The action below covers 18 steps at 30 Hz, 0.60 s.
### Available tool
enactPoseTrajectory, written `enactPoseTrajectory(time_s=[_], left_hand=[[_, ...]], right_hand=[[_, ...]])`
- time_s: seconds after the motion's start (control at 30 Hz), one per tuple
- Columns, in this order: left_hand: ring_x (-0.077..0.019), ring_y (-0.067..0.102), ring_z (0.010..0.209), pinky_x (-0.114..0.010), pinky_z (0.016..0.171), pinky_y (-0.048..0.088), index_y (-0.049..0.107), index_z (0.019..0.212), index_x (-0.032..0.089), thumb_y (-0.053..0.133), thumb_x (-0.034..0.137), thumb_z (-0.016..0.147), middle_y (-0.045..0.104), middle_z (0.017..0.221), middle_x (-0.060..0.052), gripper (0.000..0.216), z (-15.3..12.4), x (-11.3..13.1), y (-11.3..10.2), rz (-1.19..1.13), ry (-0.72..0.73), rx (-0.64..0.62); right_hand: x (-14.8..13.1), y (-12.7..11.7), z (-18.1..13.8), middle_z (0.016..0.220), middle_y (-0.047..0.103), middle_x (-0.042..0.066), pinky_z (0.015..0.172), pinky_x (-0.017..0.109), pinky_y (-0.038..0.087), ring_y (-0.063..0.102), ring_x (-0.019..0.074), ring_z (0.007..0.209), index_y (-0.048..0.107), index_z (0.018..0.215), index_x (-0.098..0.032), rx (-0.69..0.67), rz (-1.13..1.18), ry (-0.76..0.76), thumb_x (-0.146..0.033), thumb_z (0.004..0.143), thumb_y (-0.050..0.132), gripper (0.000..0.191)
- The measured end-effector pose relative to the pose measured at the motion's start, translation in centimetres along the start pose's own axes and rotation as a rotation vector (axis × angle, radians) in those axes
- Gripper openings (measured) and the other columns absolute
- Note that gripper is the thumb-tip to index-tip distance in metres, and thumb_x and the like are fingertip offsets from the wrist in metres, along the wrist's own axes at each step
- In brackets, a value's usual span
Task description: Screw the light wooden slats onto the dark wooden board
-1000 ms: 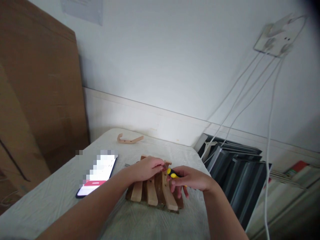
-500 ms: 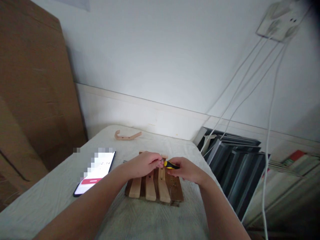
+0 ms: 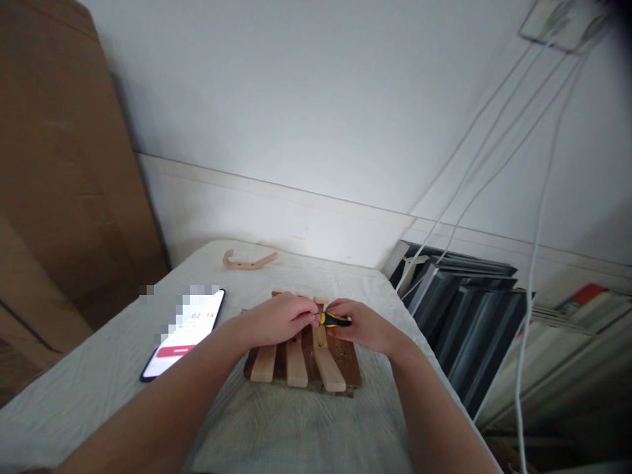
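Note:
A dark wooden board (image 3: 348,368) with three pale wooden hook pieces (image 3: 296,365) on it lies on the cloth-covered table (image 3: 276,428). My left hand (image 3: 279,320) rests on the board's upper part, fingers pinched together at the top of the right-hand hook piece. My right hand (image 3: 363,327) grips a small screwdriver with a yellow and black handle (image 3: 334,320), its tip pointing left into my left fingertips. What the left fingers pinch is hidden.
A phone (image 3: 185,331) with a lit screen lies left of the board. A loose pale hook (image 3: 248,259) lies at the table's far edge. Brown cardboard (image 3: 59,171) leans on the left. Dark panels (image 3: 459,309) and white cables (image 3: 533,217) are on the right.
The view has tilted and shifted slightly. Both hands stay on the board. The screwdriver handle has moved a little toward the top of the right-hand hook piece.

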<state>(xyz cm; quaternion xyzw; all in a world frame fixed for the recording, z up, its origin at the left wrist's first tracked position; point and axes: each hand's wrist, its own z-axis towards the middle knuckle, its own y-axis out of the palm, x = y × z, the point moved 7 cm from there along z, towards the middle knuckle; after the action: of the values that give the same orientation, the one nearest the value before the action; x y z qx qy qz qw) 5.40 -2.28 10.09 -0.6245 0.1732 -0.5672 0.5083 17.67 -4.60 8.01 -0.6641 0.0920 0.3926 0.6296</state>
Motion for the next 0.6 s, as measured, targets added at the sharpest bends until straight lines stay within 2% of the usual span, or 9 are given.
enactPoseTrajectory(time_s=[0.2,0.37,0.47,0.6], left_hand=[[-0.0127,0.057,0.069,-0.024,0.063,0.035,0.064,0.084,0.017,0.039,0.024,0.093,0.066,0.077,-0.002,0.027,0.0,-0.2,0.1,-0.002,0.008,0.0],[-0.012,0.056,0.068,-0.024,0.063,0.036,0.066,0.085,0.017,0.042,0.023,0.092,0.066,0.077,-0.002,0.026,0.0,-0.2,-0.1,-0.033,0.018,0.037],[-0.0117,0.055,0.065,-0.022,0.061,0.037,0.068,0.09,0.016,0.046,0.028,0.092,0.066,0.075,-0.001,0.025,-0.1,-0.3,-0.3,-0.13,0.001,0.085],[-0.0121,0.058,0.07,-0.021,0.064,0.041,0.069,0.093,0.015,0.051,0.031,0.089,0.068,0.08,-0.003,0.024,0.0,-0.5,-0.2,-0.311,-0.015,0.121]], right_hand=[[0.5,0.1,-0.1,0.08,0.063,0.002,0.07,0.026,0.041,0.057,0.0172,0.078,0.069,0.078,-0.019,-0.012,-0.054,0.06,-0.022,0.078,0.062,0.007],[0.7,-0.1,-0.2,0.079,0.065,0.002,0.069,0.026,0.042,0.058,0.0174,0.077,0.07,0.08,-0.019,0.006,-0.022,0.071,-0.022,0.078,0.061,0.01],[0.1,-1.1,-0.6,0.082,0.068,0.001,0.069,0.027,0.043,0.059,0.0174,0.078,0.071,0.087,-0.02,0.103,0.084,0.055,-0.023,0.079,0.06,0.014],[-1.8,-2.2,-1.0,0.082,0.069,0.001,0.069,0.027,0.044,0.059,0.0169,0.077,0.07,0.089,-0.019,0.249,0.17,-0.037,-0.028,0.08,0.063,0.014]])
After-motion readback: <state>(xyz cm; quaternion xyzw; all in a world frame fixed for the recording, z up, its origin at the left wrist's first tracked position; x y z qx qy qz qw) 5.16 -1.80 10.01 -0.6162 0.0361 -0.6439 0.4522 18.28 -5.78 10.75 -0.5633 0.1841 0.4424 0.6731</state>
